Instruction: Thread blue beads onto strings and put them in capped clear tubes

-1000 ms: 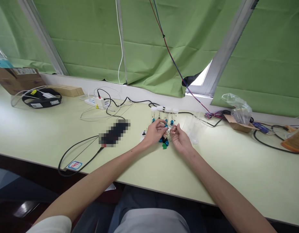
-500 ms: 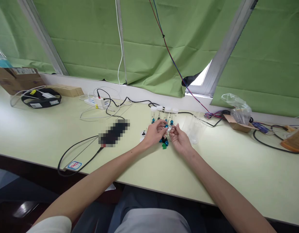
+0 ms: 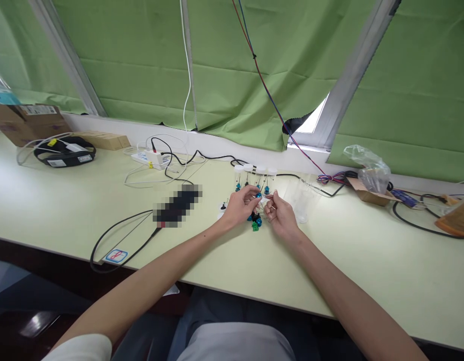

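From my remote seat, left to right: left hand (image 3: 238, 207) pinches a small blue piece (image 3: 259, 195), held between both hands, probably to steady it. Green piece (image 3: 255, 226) lies just below on the worktop (image 3: 247, 265). Capped clear tubes (image 3: 261, 171) stand behind, likely for easy reach. Right hand (image 3: 282, 215) pinches something thin, too small to identify, beside the blue piece. Clear plastic (image 3: 297, 200) lies further right.

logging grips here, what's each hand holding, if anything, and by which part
The left hand pinches a small rounded shiny blue piece by the side toward that hand. Whether the right hand holds anything is too small to tell.
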Demonstrator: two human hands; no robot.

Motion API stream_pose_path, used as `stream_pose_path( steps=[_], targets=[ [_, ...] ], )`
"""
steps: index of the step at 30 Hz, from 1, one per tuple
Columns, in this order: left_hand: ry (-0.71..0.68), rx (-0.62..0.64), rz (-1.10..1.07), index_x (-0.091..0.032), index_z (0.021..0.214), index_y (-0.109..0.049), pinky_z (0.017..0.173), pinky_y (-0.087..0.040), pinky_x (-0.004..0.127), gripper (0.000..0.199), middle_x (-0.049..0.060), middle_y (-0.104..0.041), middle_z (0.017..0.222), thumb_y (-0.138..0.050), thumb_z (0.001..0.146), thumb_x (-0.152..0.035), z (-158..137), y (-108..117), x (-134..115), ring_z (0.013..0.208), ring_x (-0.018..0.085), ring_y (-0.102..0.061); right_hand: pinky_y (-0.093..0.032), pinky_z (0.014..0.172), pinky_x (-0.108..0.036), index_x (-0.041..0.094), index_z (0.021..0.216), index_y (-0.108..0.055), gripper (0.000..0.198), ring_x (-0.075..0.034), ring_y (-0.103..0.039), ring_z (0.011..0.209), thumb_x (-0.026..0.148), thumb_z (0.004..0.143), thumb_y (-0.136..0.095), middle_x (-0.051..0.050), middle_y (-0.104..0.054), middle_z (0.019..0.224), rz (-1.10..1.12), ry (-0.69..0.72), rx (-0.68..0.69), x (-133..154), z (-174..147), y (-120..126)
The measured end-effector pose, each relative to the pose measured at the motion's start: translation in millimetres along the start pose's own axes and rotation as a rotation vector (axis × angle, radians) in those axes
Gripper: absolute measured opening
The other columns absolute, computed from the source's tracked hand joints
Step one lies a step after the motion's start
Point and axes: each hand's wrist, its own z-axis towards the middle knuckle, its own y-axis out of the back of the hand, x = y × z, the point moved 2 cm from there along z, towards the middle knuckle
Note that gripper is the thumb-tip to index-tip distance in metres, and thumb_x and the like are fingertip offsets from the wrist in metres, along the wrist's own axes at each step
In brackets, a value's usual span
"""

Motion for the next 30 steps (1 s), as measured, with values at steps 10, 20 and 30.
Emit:
stream_pose_path(
  steps=[10, 20, 30],
  targets=[
    [0.017, -0.008, 0.015, -0.019, 0.098, -0.060, 0.060, -0.056, 0.028, 0.024, 0.003, -0.063, 0.081, -0.062, 0.083, -0.038, 0.0, 0.1, -0.2, 0.063, 0.013, -0.061, -0.034, 0.038, -0.018, 0.017, 0.078, -0.061, 0.031, -0.008, -0.046, 0.039, 0.045, 0.077, -0.075, 0.006, -0.050, 0.045, -0.002, 0.023, 0.017, 3.0, -0.5, -0.5],
    [0.044, -0.011, -0.092, -0.018, 0.098, -0.060, 0.059, -0.057, 0.029, 0.025, 0.003, -0.063, 0.079, -0.065, 0.082, -0.037, 2.3, -0.8, 3.3, 0.062, 0.014, -0.063, -0.037, 0.040, -0.014, 0.019, 0.078, -0.058, 0.023, -0.005, -0.043, 0.044, 0.038, 0.086, -0.069, 0.008, -0.047, 0.051, 0.217, -0.048, 0.090, 4.1, -0.5, -4.7],
    [0.087, -0.016, -0.189, -0.015, 0.100, -0.061, 0.059, -0.058, 0.029, 0.029, 0.005, -0.065, 0.086, -0.069, 0.079, -0.034, 4.0, -1.3, 6.9, 0.064, 0.014, -0.065, -0.047, 0.050, -0.019, 0.019, 0.076, -0.058, 0.020, -0.007, -0.051, 0.051, 0.032, 0.090, -0.064, 0.005, -0.056, 0.061, 0.320, -0.094, 0.090, 6.7, -1.1, -8.5]
  ],
)
